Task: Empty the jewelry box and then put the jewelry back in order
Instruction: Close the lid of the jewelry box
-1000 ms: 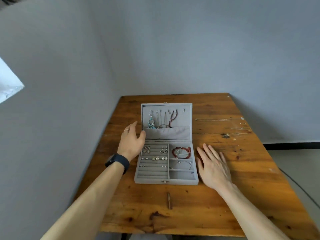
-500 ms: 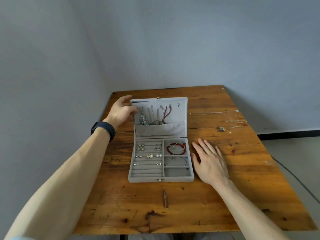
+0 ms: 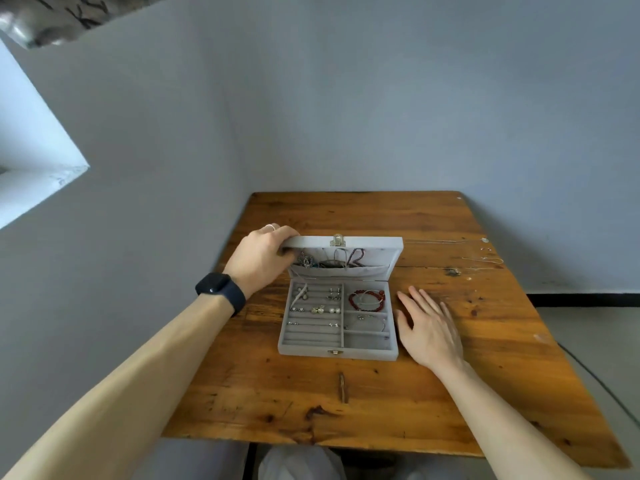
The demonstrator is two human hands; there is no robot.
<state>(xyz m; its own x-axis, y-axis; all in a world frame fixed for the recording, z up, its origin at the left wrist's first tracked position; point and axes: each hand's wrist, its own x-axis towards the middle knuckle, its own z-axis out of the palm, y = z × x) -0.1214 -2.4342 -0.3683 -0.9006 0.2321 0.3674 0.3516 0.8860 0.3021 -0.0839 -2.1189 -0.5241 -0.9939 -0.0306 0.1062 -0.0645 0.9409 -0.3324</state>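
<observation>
While the left hand (image 3: 263, 258) curls its fingers and thumb round one corner of the flat grey velvet lid (image 3: 363, 242), that lid leans halfway over the grey velvet jewelry box (image 3: 367, 355), I think so it cannot flop down. Just beside the box, the right hand (image 3: 431, 327) lies flat and wide on the brown wooden table (image 3: 381, 410), likely to stop the box sliding. Between the two hands sit a red bead bracelet (image 3: 366, 292) and small shiny earrings (image 3: 315, 310). Thin silver chains (image 3: 481, 260) lie well beyond the right hand's fingertips, so some sorting looks unfinished
</observation>
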